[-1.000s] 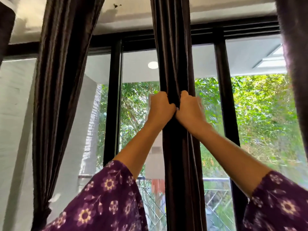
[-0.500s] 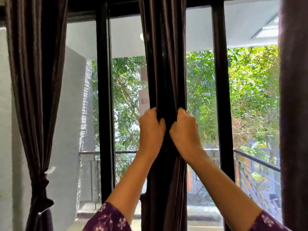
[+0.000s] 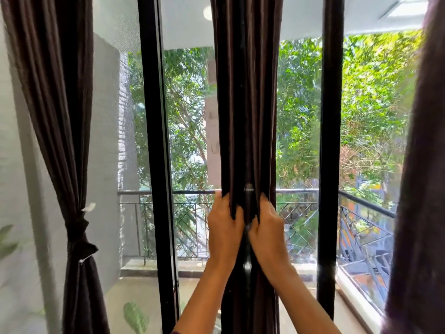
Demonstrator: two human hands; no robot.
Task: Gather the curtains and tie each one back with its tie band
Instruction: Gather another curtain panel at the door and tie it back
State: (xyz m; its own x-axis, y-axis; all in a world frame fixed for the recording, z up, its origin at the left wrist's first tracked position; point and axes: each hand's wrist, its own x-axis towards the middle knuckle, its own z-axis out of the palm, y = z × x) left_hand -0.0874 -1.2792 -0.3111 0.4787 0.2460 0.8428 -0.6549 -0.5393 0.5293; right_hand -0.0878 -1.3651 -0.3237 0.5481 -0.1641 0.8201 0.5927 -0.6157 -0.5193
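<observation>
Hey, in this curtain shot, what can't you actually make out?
Head view only.
The right curtain is blurred and cut by the right edge; tied or not, cannot tell.
The left hand and right hand have fingertips buried in the folds.
Only the left curtain shows a tie band; on the middle curtain, folds or hands may hide one.
Curtain tops are cut off by the top edge.

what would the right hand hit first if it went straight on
The dark brown pleated fabric curtain that the right hand grips; what lies right behind the folds is hidden.
</observation>
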